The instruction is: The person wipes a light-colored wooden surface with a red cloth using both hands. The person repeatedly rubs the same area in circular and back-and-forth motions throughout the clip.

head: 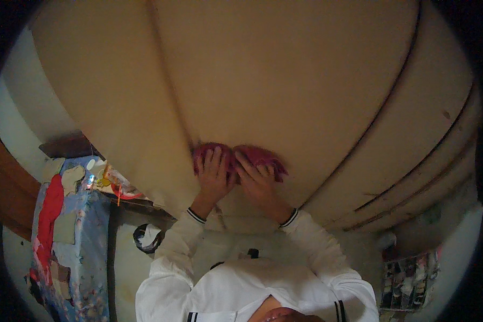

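A crumpled dark red cloth [259,153] lies against a broad tan panel surface [281,80] with dark vertical seams. On the cloth's left part my left hand [214,171] presses down, fingers pointing away from me. My right hand [259,177] is beside it, fingers slanting to the left over the right part of the cloth, which bunches out past the fingertips. The two hands nearly meet at the thumbs. Whether the cloth is one piece or two cannot be told, since the hands cover its middle.
To the left stands a surface draped with blue floral fabric [92,241], bearing a long red cloth [50,217] and small items. A dark round bin with a white lining [148,238] is on the floor. At the lower right is a rack [408,281] of what look like shoes.
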{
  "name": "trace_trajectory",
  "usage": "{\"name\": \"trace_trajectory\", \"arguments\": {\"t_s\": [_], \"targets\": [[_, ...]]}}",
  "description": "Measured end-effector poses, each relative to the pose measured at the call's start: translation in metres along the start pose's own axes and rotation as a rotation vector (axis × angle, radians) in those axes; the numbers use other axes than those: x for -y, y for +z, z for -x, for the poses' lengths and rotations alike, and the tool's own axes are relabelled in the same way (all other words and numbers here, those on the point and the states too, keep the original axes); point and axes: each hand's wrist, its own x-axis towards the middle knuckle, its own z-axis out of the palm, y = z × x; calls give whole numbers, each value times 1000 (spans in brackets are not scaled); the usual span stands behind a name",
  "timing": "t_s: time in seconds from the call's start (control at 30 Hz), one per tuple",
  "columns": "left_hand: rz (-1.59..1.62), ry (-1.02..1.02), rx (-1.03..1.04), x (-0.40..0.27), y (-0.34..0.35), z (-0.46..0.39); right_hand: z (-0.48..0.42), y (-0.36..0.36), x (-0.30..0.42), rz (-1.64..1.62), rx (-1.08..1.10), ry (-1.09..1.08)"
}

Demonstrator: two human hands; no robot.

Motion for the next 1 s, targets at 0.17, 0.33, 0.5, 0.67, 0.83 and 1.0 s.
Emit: {"name": "trace_trajectory", "arguments": {"t_s": [0.17, 0.33, 0.5, 0.67, 0.83, 1.0], "targets": [[-19, -61, 7, -26, -7, -47, -24, -47, -27, 14, 45, -42], [48, 110, 76, -110, 9, -111, 20, -75, -99, 210, -316, 143], [-16, 355, -32, -184, 25, -165, 47, -101, -149, 165, -395, 189], [84, 320, 6, -185, 21, -174, 33, -116, -152, 119, -395, 169], [117, 144, 79, -136, -10, -174, -14, -116, -120, 147, -304, 62], [75, -96, -22, -42, -46, -148, -95, -95, -55, 83, -143, -156]]}}
